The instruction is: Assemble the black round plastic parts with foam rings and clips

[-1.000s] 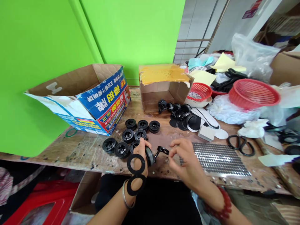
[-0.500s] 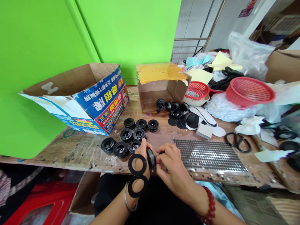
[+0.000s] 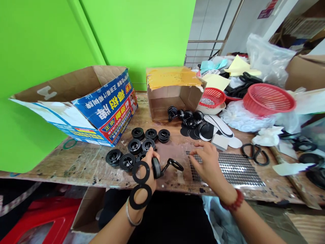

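Note:
My left hand (image 3: 150, 166) is closed around a black round part with a ribbed edge (image 3: 156, 167). From that part a thin arm with a black ring (image 3: 175, 164) sticks out to the right, above the table. Two flat black rings lie against my left hand and wrist: an upper ring (image 3: 135, 178) and a lower ring (image 3: 132, 198). My right hand (image 3: 207, 164) hovers over the left end of a sheet of small dark dots (image 3: 236, 169), fingers bent and slightly apart, with nothing visible in them. Several similar black round parts (image 3: 134, 146) sit just beyond my left hand.
A blue printed carton (image 3: 106, 112) stands back left, a brown cardboard box (image 3: 165, 101) at centre back. Near it lie black parts (image 3: 188, 118) and a white block (image 3: 219, 142). To the right are black scissors (image 3: 254, 154), a red basket (image 3: 269, 100) and plastic bags.
My right hand has moved away from the ribbed part, rightward over the dotted sheet. The arm with its ring now shows extended from the part. My left hand has shifted slightly left, still holding it.

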